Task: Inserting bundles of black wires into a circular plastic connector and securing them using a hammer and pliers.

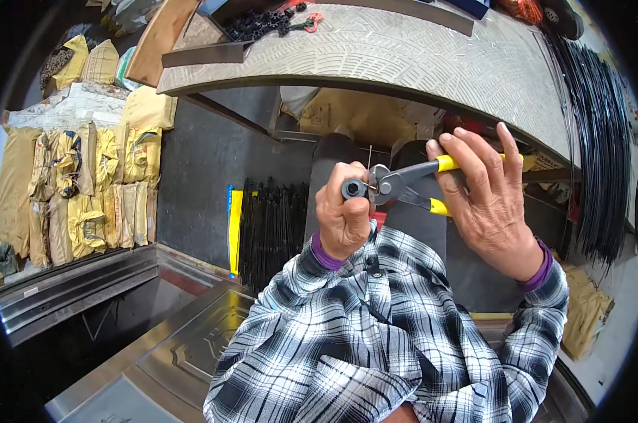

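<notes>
My left hand (343, 215) is closed around a small black cylindrical part (353, 188), whose round hollow end faces up between thumb and forefinger. A thin rod or wire (370, 156) sticks out beside it, away from me. In my right hand (489, 204) is a pair of cutting pliers (409, 182) with black and yellow handles. The handles are spread, and my fingers lie fairly straight along the upper one. The metal jaws are right beside the left fingers and the black part; whether they grip the wire I cannot tell.
A workbench (403, 53) with a patterned top stands ahead, with a heap of black parts (262, 25) and red-handled scissors (312, 22). Bundled black rods hang at its right end (597, 141); more black rods (273, 229) stand left of my legs. Yellowish sacks (86, 190) are piled at left.
</notes>
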